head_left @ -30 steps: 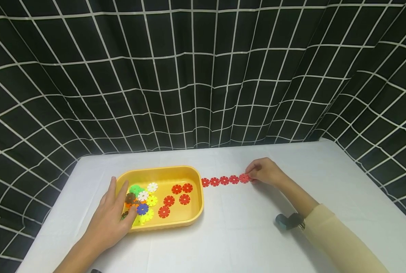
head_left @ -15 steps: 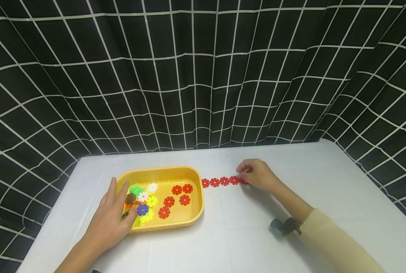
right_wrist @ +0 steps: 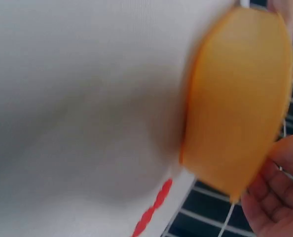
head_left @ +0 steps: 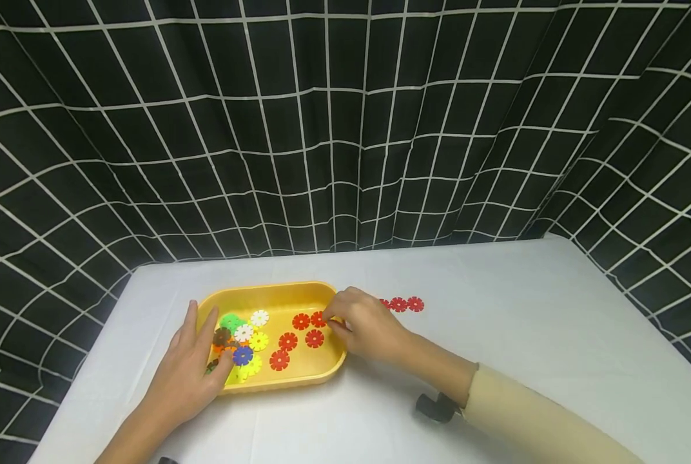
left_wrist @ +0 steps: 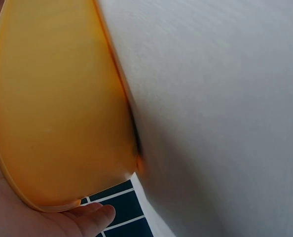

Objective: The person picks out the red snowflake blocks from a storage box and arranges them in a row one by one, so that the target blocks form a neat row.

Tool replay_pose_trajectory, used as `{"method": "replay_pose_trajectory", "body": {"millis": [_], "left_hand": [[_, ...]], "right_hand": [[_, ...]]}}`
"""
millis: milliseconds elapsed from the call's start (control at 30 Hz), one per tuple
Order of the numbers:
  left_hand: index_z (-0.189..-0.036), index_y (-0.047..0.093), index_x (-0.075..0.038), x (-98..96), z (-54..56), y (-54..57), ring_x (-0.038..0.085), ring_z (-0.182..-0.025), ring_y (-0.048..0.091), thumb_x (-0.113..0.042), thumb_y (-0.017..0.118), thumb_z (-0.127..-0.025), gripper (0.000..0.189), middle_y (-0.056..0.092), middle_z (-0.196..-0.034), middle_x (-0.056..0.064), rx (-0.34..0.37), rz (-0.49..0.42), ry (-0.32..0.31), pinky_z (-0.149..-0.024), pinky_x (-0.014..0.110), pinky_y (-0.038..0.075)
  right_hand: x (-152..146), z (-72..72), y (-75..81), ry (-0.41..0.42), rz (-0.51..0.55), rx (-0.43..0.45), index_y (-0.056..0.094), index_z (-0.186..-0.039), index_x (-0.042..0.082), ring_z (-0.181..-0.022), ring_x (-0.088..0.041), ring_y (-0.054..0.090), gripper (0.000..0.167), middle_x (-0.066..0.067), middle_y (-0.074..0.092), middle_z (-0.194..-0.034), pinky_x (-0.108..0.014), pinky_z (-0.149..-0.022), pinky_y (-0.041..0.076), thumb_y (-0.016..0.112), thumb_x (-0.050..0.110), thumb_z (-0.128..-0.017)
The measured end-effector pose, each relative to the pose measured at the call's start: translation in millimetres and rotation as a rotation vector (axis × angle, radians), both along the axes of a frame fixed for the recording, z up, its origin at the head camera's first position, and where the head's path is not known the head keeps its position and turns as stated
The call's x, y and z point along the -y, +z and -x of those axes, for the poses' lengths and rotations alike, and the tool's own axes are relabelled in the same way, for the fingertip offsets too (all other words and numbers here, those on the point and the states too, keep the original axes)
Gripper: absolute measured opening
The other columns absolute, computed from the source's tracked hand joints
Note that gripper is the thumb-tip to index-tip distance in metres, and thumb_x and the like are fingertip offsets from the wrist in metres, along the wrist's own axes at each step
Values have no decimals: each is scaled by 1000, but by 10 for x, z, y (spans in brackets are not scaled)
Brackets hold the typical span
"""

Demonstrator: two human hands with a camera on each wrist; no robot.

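Observation:
My left hand (head_left: 189, 374) rests on the left end of a yellow plastic tray (head_left: 272, 294), fingers spread, thumb over the inside. Near that thumb lie mixed snowflake discs, among them a blue disc (head_left: 243, 355) and a white disc (head_left: 243, 332). Several red discs lie apart on the tray's right side. Over the right rim reaches my right hand (head_left: 369, 322), its fingertips by the upper-right red disc (head_left: 318, 319); no held disc can be made out. Behind this hand a row of red discs (head_left: 399, 304) lies on the table, partly hidden.
White cloth covers the table (head_left: 496, 303). A black curtain (head_left: 345, 129) with white grid lines hangs behind it. A dark wrist camera (head_left: 436, 408) sits under my right wrist. The right wrist view shows the tray's outer wall (right_wrist: 235, 103) at close range.
My right hand has left the right end of the red row and moved left to the tray's right end. The left hand and the tray have stayed put.

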State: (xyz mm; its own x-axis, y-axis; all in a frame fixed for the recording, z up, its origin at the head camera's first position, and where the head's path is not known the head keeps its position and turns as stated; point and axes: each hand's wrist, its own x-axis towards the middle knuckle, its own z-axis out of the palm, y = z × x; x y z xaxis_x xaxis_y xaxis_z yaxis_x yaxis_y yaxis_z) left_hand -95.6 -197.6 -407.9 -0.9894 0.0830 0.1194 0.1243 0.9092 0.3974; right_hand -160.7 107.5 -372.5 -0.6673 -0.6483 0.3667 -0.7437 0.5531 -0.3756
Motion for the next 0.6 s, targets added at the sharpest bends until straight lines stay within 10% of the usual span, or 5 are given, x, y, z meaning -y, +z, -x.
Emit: {"method": "replay_pose_trajectory", "body": {"millis": [167,600], "left_hand": [[-156,28,2,5,1,-8,54,-139,26,-28,60,-90,79,4,-162,31,2,-5,1,-101,75,29],[-155,29,3,36,-8,-23,55,-138,27,-29,60,-92,77,4,-162,31,-22,-23,-15,-102,75,29]], "right_hand": [[235,-53,-59,86,-146,-129,74,-86,10,-81,-15,59,9,3,67,-83,-24,-77,50,74,1,-84],[672,11,-144,191,-356,203,77,-104,17,-60,-3,44,15,13,51,-66,-15,-57,35,75,18,-89]]}}
